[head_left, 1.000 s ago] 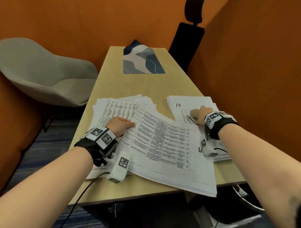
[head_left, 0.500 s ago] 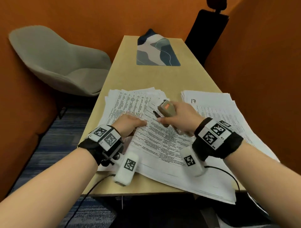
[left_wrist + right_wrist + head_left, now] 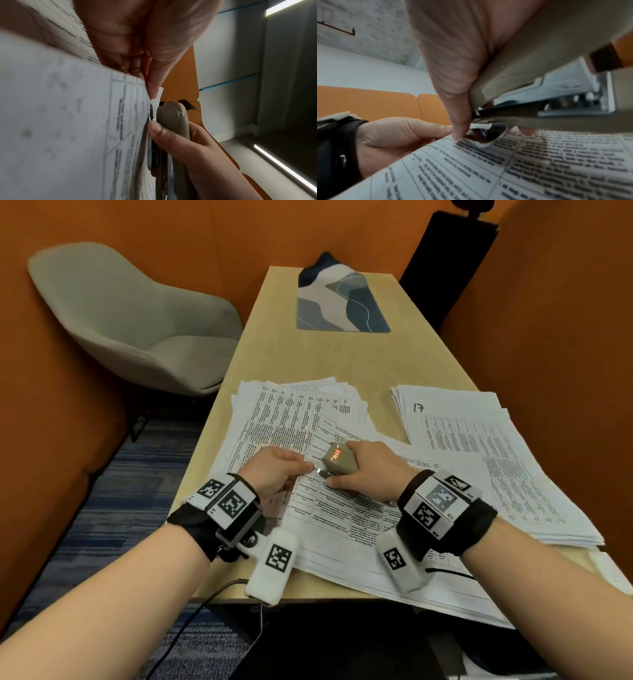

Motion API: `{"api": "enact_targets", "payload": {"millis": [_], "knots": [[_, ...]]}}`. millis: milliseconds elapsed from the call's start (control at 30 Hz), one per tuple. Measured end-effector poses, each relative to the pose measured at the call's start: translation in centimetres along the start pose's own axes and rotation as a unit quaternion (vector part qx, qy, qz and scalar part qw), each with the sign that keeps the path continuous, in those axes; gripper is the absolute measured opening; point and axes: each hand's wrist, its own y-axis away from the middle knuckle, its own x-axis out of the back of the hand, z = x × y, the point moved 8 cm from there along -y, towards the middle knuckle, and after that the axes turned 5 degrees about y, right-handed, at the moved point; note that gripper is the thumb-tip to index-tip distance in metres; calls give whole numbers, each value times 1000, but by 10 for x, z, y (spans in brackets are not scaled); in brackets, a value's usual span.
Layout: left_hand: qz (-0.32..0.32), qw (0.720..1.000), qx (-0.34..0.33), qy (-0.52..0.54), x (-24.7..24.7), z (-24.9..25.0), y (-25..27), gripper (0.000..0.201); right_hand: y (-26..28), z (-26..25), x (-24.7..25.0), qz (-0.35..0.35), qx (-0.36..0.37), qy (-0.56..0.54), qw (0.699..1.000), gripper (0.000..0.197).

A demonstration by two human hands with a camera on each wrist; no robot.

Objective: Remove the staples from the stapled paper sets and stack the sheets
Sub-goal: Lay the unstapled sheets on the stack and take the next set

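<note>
A stapled paper set (image 3: pixel 346 508) printed with tables lies slanted over the table's near middle. My left hand (image 3: pixel 277 470) pinches its upper left corner (image 3: pixel 155 100) between thumb and fingertips. My right hand (image 3: pixel 370 474) grips a beige stapler (image 3: pixel 339 462) with a red label. The stapler's metal tip (image 3: pixel 486 136) sits against that same corner, right beside my left fingertips. In the left wrist view the stapler (image 3: pixel 173 121) presses against the sheet's edge. The staple itself is too small to make out.
A fanned pile of printed sheets (image 3: pixel 294 409) lies behind my left hand. A second paper stack (image 3: pixel 479 446), marked 17, lies at the right. A patterned mat (image 3: pixel 339 302) sits at the far end of the wooden table (image 3: pixel 325 357). A grey chair (image 3: pixel 130 316) stands on the left.
My right hand left the right-hand stack, carried the stapler leftward and brought its tip to the set's corner. My left hand shifted from resting on the papers to pinching that corner.
</note>
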Motion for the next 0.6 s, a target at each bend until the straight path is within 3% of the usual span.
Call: {"api": "enact_targets", "payload": {"millis": [100,233,333,600], "knots": [[10,1000,12,19,-1,-2,1,16,-1,0,-2,-6,3,-7,1000,32],[20,999,19,34,0,-4,4,13,-2,-4,-4,0,22,-4,1000,28],[23,998,22,46,-1,-5,4,25,-2,-5,-3,13,31,-3,999,32],[42,996,34,72,-3,-11,2,19,-3,-6,0,53,36,21,998,37]]}}
